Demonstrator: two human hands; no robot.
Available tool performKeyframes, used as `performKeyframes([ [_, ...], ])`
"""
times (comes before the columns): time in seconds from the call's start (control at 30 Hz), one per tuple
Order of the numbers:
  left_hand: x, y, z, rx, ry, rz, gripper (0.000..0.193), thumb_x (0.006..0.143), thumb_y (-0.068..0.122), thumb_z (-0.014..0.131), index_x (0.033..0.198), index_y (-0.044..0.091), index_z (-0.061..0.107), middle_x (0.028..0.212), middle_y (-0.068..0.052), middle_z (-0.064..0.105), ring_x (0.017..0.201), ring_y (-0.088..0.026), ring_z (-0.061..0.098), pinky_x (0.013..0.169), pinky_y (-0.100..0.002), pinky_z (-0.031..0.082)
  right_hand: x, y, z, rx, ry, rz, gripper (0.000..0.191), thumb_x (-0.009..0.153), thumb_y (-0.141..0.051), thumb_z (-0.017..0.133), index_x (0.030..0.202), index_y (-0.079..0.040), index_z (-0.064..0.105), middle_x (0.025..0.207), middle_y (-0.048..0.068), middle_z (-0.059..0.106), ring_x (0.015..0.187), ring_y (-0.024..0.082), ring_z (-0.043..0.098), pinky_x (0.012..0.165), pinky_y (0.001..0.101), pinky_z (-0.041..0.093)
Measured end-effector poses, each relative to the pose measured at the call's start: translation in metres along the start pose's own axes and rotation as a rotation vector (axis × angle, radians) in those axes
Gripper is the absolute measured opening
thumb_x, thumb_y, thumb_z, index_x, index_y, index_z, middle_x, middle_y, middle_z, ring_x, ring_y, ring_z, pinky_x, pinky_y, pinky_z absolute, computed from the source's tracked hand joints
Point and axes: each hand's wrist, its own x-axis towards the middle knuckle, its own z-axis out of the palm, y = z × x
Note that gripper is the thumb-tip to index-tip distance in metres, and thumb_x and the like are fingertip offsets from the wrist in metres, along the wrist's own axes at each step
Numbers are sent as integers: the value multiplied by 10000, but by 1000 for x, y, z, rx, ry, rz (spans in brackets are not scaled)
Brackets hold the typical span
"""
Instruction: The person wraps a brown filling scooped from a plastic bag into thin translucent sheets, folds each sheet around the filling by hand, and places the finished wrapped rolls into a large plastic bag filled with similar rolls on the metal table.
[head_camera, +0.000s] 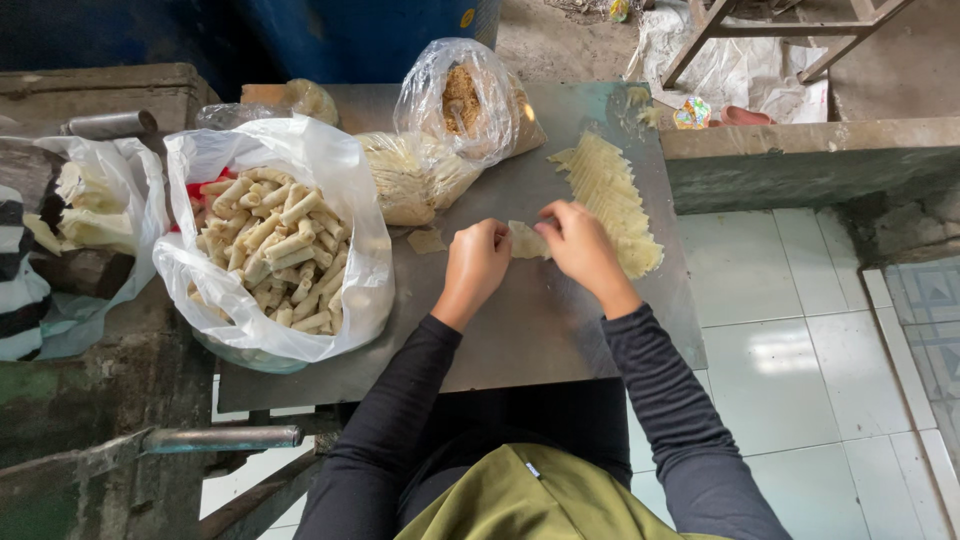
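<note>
Head view: a person's left hand (474, 262) and right hand (578, 245) pinch a pale wrapper sheet (527, 240) flat on the metal table (540, 330), fingers closed on its edges; just right of the sheet, a fanned stack of wrappers (612, 195) lies within reach, and left of it a white bag of finished rolls (275, 250) stands open
</note>
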Motion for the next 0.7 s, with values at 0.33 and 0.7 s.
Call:
performKeyframes([
  [0.33, -1, -3, -3, 66, 20, 82, 175, 798, 93, 722, 950, 16, 682, 780, -178, 715, 776, -385, 708, 692, -470, 551, 5, 33, 28, 783, -195, 158, 367, 1094, -437, 411, 1141, -95, 537, 1136, 31, 540, 1070, 150, 591, 923, 328, 546],
  [0.7, 2, -11, -8, -7, -34, 101, 238, 757, 82, 712, 983, 20, 670, 771, -160, 719, 755, -366, 715, 676, -458, 556, 58, -75, -2, 191, 160, -313, 291, 938, -38, 739, 1212, -61, 645, 1006, 85, 627, 842, 177, 658, 729, 310, 538],
])
